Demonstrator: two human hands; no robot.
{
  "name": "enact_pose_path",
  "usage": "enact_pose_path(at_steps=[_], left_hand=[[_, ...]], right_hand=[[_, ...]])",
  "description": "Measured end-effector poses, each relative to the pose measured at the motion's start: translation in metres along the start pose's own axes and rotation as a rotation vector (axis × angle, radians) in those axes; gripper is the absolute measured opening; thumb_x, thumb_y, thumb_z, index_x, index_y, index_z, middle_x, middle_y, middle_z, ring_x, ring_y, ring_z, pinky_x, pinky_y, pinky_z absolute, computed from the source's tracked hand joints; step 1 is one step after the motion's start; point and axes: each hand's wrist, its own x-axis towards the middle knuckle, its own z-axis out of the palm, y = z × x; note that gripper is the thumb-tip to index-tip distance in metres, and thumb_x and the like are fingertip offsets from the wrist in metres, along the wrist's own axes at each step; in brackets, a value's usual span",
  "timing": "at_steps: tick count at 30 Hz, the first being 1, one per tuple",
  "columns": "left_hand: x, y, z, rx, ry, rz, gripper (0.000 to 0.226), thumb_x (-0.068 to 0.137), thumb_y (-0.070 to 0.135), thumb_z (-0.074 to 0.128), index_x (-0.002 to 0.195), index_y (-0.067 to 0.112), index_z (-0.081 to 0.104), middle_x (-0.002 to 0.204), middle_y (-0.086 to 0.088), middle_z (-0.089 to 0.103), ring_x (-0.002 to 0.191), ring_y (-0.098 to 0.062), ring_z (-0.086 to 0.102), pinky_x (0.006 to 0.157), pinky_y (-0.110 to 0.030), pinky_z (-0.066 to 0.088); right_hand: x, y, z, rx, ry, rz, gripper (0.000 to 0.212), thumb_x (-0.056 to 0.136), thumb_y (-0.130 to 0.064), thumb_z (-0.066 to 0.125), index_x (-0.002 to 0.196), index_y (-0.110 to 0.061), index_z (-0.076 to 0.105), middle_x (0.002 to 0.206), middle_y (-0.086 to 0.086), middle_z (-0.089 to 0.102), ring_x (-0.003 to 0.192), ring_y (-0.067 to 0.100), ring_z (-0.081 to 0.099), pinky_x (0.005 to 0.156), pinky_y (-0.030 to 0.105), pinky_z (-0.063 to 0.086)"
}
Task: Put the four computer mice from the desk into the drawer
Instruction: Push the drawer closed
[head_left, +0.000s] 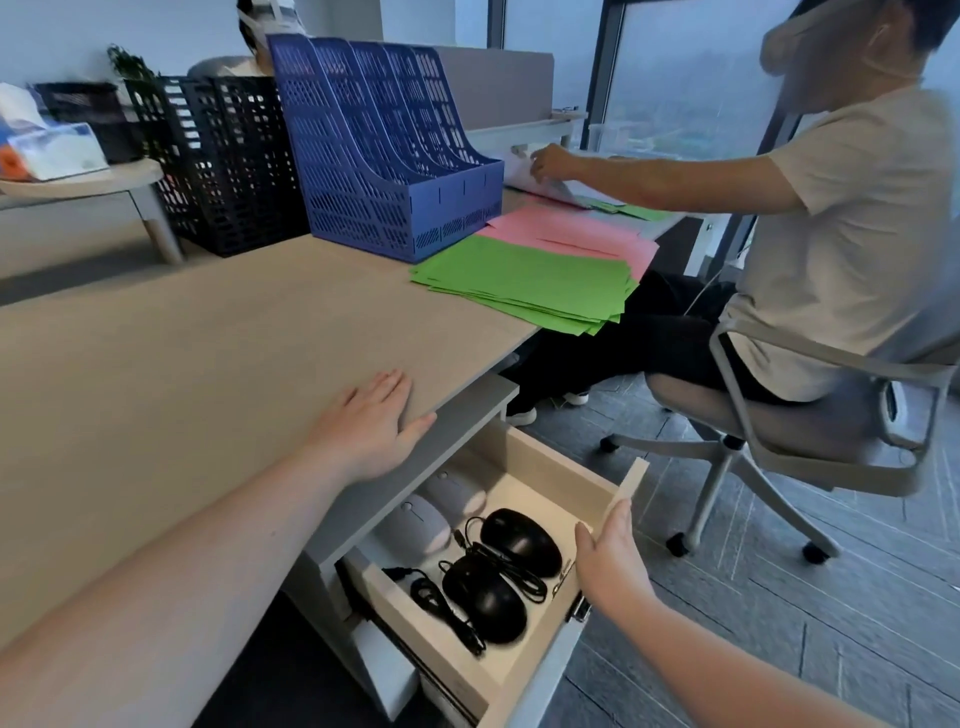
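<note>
The drawer (550, 457) under the desk (208, 343) stands pulled out. Inside it lie two black wired mice, one (522, 540) behind the other (485, 603), their cables tangled between and beside them. Two white mice (418, 522) (457, 493) lie further back, half under the desk edge. My left hand (371, 426) rests flat on the desk's front edge, fingers spread, holding nothing. My right hand (613, 556) is on the drawer's front panel, thumb inside the drawer and fingers on the outer face.
A blue file rack (384, 145) and a black one (223, 161) stand at the back of the desk. Green papers (524, 286) and pink papers (571, 234) lie to the right. Another person (831, 208) sits on a wheeled chair (810, 441) close to the drawer's right.
</note>
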Motion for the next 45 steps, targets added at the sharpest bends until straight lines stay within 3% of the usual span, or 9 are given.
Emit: enact_pose_path(at_steps=[13,16,18,23,27,31,35,40,45], left_hand=[[0.018,-0.009,-0.003,-0.05,0.002,0.009,0.076,0.09,0.067,0.017,0.152,0.024,0.005,0.162,0.009,-0.001,0.147,-0.006,-0.002,0.12,-0.037,0.003],[0.023,-0.011,-0.004,-0.055,0.004,0.016,0.076,0.09,0.067,0.017,0.152,0.024,0.005,0.161,0.009,-0.001,0.147,-0.006,-0.002,0.12,-0.038,0.003],[0.026,-0.013,-0.003,-0.062,0.005,0.022,0.075,0.091,0.066,0.016,0.152,0.024,0.006,0.161,0.009,-0.001,0.147,-0.005,-0.003,0.12,-0.038,0.003],[0.035,-0.018,-0.003,-0.066,0.008,0.038,0.072,0.092,0.063,0.017,0.152,0.025,0.006,0.161,0.009,0.0,0.147,-0.005,-0.002,0.12,-0.037,0.002],[0.041,-0.02,-0.003,-0.062,0.015,0.044,0.072,0.092,0.064,0.015,0.152,0.026,0.006,0.161,0.01,0.0,0.147,-0.004,-0.002,0.12,-0.037,0.002],[0.041,-0.02,-0.002,-0.065,0.017,0.05,0.072,0.092,0.064,0.015,0.152,0.026,0.006,0.161,0.01,0.0,0.147,-0.005,-0.002,0.12,-0.038,0.002],[0.042,-0.021,-0.002,-0.069,0.03,0.056,0.072,0.092,0.063,0.016,0.152,0.025,0.007,0.161,0.009,0.001,0.147,-0.006,-0.001,0.12,-0.038,0.003],[0.042,-0.02,-0.002,-0.078,0.025,0.052,0.071,0.093,0.062,0.017,0.152,0.024,0.008,0.162,0.009,0.001,0.147,-0.006,-0.002,0.12,-0.038,0.003],[0.041,-0.02,-0.002,-0.064,0.022,0.052,0.071,0.093,0.062,0.017,0.152,0.024,0.007,0.162,0.008,0.0,0.147,-0.006,-0.002,0.12,-0.039,0.003]], right_hand=[[0.016,-0.039,0.034,0.044,0.006,-0.025,0.07,0.1,-0.03,0.032,0.149,-0.009,-0.013,0.161,0.004,-0.006,0.144,0.028,0.025,0.113,0.035,0.026],[0.026,-0.041,0.043,0.154,0.057,0.001,0.06,0.099,-0.032,0.031,0.15,-0.014,0.006,0.151,0.009,0.034,0.128,0.034,0.044,0.106,0.043,0.036],[0.03,-0.041,0.047,0.249,0.06,0.049,0.046,0.1,-0.033,0.026,0.141,-0.01,0.029,0.117,0.012,0.055,0.106,0.032,0.053,0.098,0.044,0.04],[0.034,-0.049,0.06,0.349,0.04,0.052,0.043,0.102,-0.03,0.023,0.134,-0.008,0.041,0.132,0.017,0.052,0.121,0.034,0.048,0.103,0.044,0.036],[0.047,-0.059,0.072,0.396,-0.016,0.043,0.039,0.101,-0.032,0.022,0.122,-0.012,0.047,0.112,0.014,0.056,0.097,0.025,0.051,0.087,0.035,0.037],[0.061,-0.07,0.081,0.393,-0.083,0.075,0.045,0.102,-0.03,0.025,0.145,-0.02,0.032,0.143,0.005,0.044,0.131,0.025,0.041,0.107,0.035,0.032],[0.07,-0.077,0.091,0.313,-0.16,0.064,0.049,0.101,-0.02,0.027,0.149,-0.026,0.02,0.152,0.001,0.034,0.134,0.025,0.038,0.108,0.034,0.032],[0.075,-0.084,0.1,0.278,-0.176,0.05,0.059,0.097,-0.007,0.026,0.15,-0.029,0.013,0.151,0.005,0.035,0.099,0.021,0.051,0.09,0.036,0.046],[0.078,-0.084,0.104,0.23,-0.164,0.048,0.065,0.092,-0.002,0.025,0.15,-0.029,0.013,0.144,0.009,0.042,0.08,0.02,0.048,0.07,0.032,0.04]])
